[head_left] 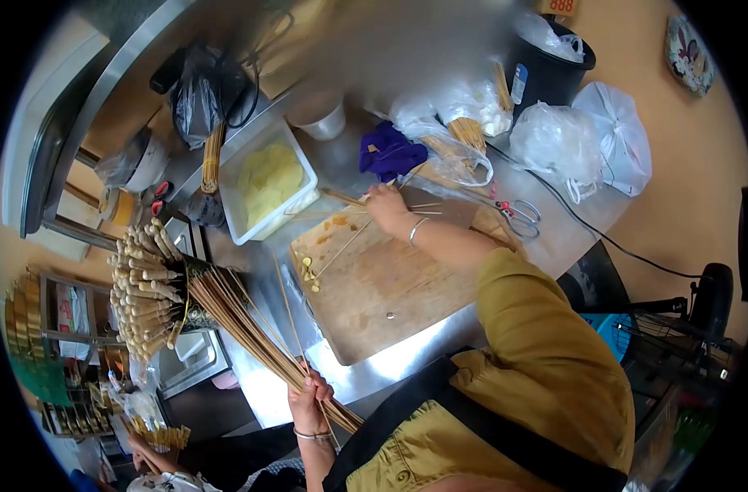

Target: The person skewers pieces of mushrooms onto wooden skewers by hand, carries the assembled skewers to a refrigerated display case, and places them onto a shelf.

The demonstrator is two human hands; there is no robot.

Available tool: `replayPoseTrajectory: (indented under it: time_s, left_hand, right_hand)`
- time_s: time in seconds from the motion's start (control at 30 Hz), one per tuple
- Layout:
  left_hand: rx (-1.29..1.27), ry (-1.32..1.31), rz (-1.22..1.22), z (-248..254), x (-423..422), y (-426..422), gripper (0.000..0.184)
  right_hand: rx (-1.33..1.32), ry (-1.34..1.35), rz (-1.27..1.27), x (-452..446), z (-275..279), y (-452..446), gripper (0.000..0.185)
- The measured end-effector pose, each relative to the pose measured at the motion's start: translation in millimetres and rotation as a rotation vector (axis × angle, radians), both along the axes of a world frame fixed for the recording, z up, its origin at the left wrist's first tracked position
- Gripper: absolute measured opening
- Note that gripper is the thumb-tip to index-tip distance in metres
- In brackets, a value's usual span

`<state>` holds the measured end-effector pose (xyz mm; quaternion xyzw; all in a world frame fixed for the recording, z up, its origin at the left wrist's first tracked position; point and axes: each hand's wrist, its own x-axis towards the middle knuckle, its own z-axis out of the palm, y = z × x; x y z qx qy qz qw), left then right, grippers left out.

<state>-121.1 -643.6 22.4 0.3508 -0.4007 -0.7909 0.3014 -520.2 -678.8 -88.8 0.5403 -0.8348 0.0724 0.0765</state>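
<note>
My left hand is closed around a thick bundle of bamboo skewers. At their far ends, pale knobbly food pieces form a dense cluster on the left. My right hand reaches over the far edge of the wooden cutting board, its fingers closed on a few loose bare skewers. Another skewer lies slantwise across the board. Small yellowish slices sit near the board's left edge, with orange bits further back. The right fingertips are partly hidden.
Behind the board stands a white tub of pale yellow slices. A purple cloth, bagged skewers and red-handled scissors lie beyond and to the right. A black cable crosses the steel table. Another person's hand holds skewers at lower left.
</note>
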Motion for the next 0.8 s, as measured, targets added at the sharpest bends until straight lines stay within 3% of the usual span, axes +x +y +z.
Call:
replayPoseTrajectory:
  time_s: [0.1, 0.23, 0.33, 0.47, 0.57, 0.63, 0.67, 0.73, 0.8]
  left_hand:
    - [-0.027, 0.015, -0.079, 0, -7, -6, 0.029]
    - [-0.079, 0.042, -0.159, 3, -13, -10, 0.027]
    - [-0.104, 0.076, -0.218, 6, -8, -16, 0.027]
    - [-0.152, 0.151, -0.314, 14, -3, -29, 0.030]
    - [-0.114, 0.224, -0.416, 10, -3, -40, 0.031]
    - [-0.063, 0.277, -0.531, 10, -13, -42, 0.031]
    - [-0.050, 0.296, -0.566, 11, -21, -33, 0.030]
    - [-0.036, 0.356, -0.665, 17, -40, -3, 0.026]
    - [-0.025, 0.397, -0.770, 26, -65, 45, 0.025]
  right_hand:
    - [-0.147, 0.117, 0.028, 3, -13, -4, 0.018]
    - [-0.187, 0.008, 0.098, 8, 4, 7, 0.017]
    - [0.014, -0.287, -0.105, 19, 27, 31, 0.018]
    - [0.111, -0.401, -0.287, 59, 64, 104, 0.021]
    - [-0.010, -0.424, -0.319, 107, 55, 173, 0.016]
    - [-0.394, -1.053, -0.446, 150, 61, 227, 0.016]
    - [-0.414, -1.035, -0.513, 178, 79, 257, 0.016]
    - [-0.750, -1.354, -0.460, 240, 122, 310, 0.013]
    - [-0.945, -1.372, -0.452, 286, 129, 360, 0.012]
